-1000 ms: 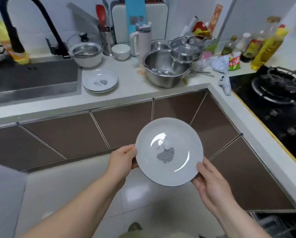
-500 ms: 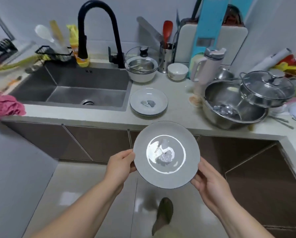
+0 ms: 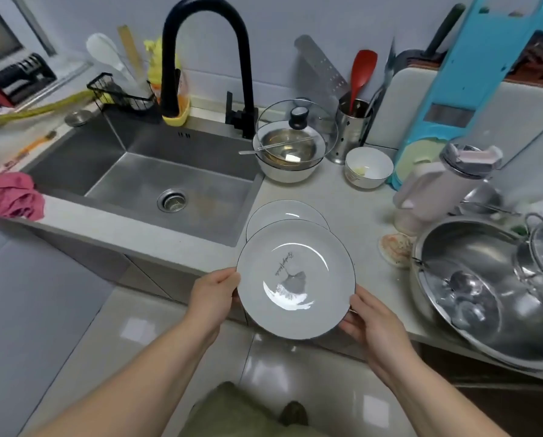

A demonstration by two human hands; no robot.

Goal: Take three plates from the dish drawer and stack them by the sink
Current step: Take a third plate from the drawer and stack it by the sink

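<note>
A grey plate (image 3: 295, 279) with a dark rim and a leaf print is held level between both hands. My left hand (image 3: 213, 294) grips its left edge and my right hand (image 3: 369, 323) grips its lower right edge. The plate hovers over the counter's front edge, partly covering a stack of matching plates (image 3: 283, 211) that lies on the counter just right of the steel sink (image 3: 156, 181). How many plates the stack holds is hidden.
A white bowl with a steel bowl and glass lid (image 3: 290, 152) stands behind the stack, a small white bowl (image 3: 368, 167) and a pink jug (image 3: 437, 190) to its right. A large steel basin (image 3: 484, 298) fills the right. A pink cloth (image 3: 8, 197) lies left of the sink.
The plate has moved forward and up, from in front of the cabinets to above the counter edge and the stack. I have stepped closer to the sink.
</note>
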